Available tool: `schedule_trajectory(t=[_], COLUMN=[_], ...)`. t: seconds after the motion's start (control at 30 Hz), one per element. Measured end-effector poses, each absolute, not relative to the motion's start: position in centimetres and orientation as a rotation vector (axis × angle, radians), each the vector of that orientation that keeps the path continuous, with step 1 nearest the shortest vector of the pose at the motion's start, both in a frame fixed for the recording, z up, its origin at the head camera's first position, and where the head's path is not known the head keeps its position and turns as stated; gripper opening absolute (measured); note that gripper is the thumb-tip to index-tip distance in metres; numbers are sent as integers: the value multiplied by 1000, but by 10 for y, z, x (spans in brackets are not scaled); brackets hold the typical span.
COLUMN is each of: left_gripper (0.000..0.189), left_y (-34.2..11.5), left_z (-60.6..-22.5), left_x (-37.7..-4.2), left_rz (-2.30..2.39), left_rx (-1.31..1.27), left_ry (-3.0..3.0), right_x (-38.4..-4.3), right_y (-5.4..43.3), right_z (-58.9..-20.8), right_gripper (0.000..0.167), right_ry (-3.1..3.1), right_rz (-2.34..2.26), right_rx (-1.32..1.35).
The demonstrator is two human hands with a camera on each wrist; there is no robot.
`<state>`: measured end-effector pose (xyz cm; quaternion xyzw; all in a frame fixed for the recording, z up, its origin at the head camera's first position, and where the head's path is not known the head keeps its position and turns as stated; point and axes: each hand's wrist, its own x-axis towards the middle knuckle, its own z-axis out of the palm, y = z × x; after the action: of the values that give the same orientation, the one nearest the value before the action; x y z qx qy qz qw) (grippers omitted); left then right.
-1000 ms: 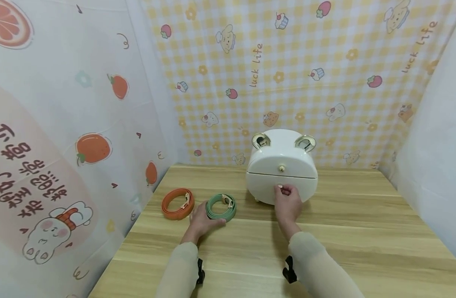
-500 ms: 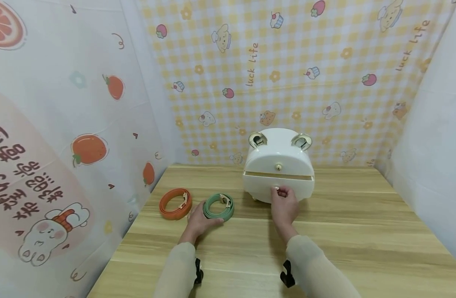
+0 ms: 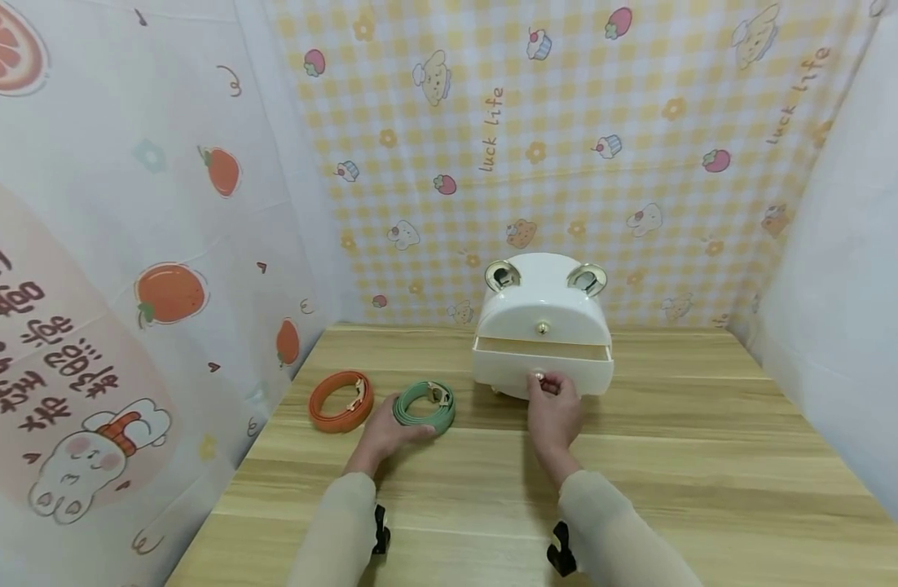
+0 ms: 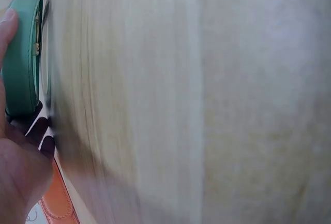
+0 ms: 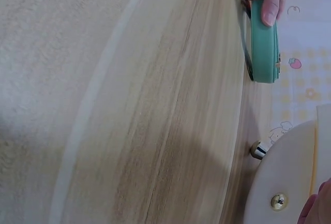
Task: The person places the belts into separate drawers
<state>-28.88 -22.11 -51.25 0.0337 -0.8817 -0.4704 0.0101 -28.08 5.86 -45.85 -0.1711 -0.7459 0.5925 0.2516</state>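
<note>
My left hand (image 3: 383, 430) grips the side of a coiled green belt (image 3: 443, 421) with a gold buckle. In the left wrist view the thumb lies along the outside of the green belt (image 4: 23, 58). A rounded white drawer box (image 3: 544, 285) stands further right, with two gold-rimmed rings on top. My right hand (image 3: 555, 416) pinches the small knob of its middle drawer (image 3: 592, 377), which is pulled partly out. Light inner walls show through the gap above the drawer front. In the right wrist view a lower gold knob (image 5: 279, 201) shows beneath that drawer.
A coiled orange belt (image 3: 335, 422) with a gold buckle lies left of my left hand. The wooden table (image 3: 676, 465) meets a yellow checked cloth (image 3: 390, 204) at the back. Printed white cloth (image 3: 273, 204) hangs at the left, and plain white cloth (image 3: 845, 285) at the right.
The middle drawer has come out toward me, from nearly closed to partly open, drawn by my right hand on its knob. My left hand stays on the green belt. The head view has shifted slightly.
</note>
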Motion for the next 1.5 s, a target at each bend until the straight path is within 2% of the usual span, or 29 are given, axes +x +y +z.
schedule_trajectory(t=[0.63,1.13,1.5], left_gripper=[104,90,83], left_y=[-224,-227,-222], left_z=[-514,-513,-491], left_x=[-284,-281,-283], left_rz=[-1435,-1421,-1511], left_rx=[131,97,41], left_ry=[-2732,-2605,-2534], right_x=[-264,-252,-245], right_y=[53,52,54], right_z=[-466,-469,-467], right_gripper=[22,22,23], right_ry=[-1992,-1957,-1931], right_rz=[1589,1594,1636], right_rx=[-473,-485,-472])
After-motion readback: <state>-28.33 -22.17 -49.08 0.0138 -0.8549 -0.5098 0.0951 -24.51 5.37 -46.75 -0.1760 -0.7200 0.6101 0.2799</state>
